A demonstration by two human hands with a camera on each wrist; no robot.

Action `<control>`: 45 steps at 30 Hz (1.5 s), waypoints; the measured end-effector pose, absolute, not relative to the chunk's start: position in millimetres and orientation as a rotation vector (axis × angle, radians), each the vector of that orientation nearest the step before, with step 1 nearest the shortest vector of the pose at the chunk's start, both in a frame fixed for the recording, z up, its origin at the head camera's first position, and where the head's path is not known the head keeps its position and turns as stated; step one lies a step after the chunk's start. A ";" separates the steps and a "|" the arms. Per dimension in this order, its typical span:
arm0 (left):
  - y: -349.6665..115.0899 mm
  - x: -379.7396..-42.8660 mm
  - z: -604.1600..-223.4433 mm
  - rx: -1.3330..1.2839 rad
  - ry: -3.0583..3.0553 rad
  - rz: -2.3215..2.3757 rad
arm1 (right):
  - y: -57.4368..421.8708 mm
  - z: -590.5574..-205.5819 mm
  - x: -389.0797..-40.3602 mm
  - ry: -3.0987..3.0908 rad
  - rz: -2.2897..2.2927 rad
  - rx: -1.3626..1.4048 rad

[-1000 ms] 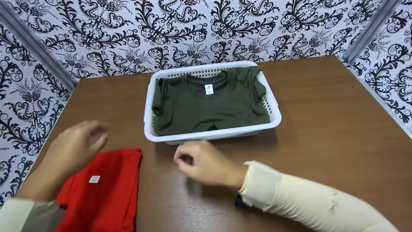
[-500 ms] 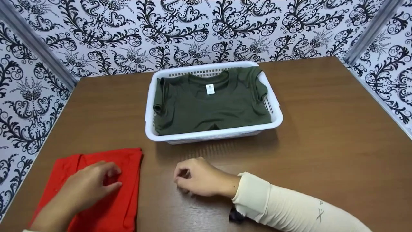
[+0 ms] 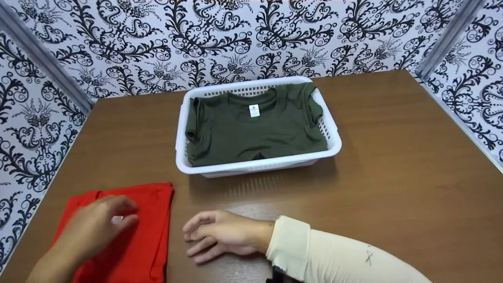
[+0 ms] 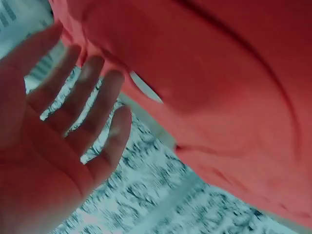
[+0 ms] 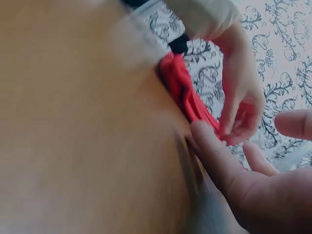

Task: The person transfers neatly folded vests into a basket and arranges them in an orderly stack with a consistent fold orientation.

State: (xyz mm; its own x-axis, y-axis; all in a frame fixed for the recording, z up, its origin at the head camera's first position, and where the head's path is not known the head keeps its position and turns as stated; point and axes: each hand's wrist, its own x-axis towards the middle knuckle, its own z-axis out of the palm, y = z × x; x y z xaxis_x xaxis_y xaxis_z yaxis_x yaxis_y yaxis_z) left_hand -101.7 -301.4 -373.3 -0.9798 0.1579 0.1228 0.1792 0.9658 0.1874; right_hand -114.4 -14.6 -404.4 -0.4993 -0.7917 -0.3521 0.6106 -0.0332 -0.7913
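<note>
A folded red garment (image 3: 147,220) with a small white label (image 3: 117,219) lies at the table's lower left. My left hand (image 3: 92,222) is over it with fingers loosely bent and nothing between them. In the left wrist view the fingers (image 4: 108,105) are relaxed in front of the red cloth; whether they touch it I cannot tell. Just right of the garment, my right hand (image 3: 228,234) is low over the table, its fingers apart and holding nothing. Beyond both hands, a white plastic basket (image 3: 251,167) holds a folded dark green T-shirt (image 3: 255,135) with a white neck label.
The brown wooden table (image 3: 393,157) extends to the right of the basket. Patterned black-and-white walls (image 3: 235,43) close off the back and both sides. A cream sleeve (image 3: 338,251) covers the right forearm.
My left hand has come down over the red garment, then shifted slightly left. The right hand has drawn back toward me and left, and its curled fingers have spread. The basket stays in place.
</note>
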 end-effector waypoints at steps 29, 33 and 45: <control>-460.6 -96.4 -423.4 0.558 -3.437 -0.667 | -65.3 -406.2 -96.1 1.112 -1.809 -0.012; -454.2 -97.0 -421.5 0.514 -3.449 -0.748 | -68.0 -407.9 -98.9 1.111 -1.802 -0.027; -401.9 -88.0 -392.6 0.306 -3.448 -0.779 | -65.1 -414.4 -105.5 1.278 -1.769 -0.100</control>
State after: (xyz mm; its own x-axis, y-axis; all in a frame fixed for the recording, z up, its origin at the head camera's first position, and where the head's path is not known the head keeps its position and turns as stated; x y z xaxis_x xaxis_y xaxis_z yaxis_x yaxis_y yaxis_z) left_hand -88.0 -401.9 -392.6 -0.9045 -0.0739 -0.4200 -0.2473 0.8933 0.3753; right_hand -105.5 -65.1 -414.4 -0.5729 -0.7038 -0.4201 0.6198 -0.0366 -0.7839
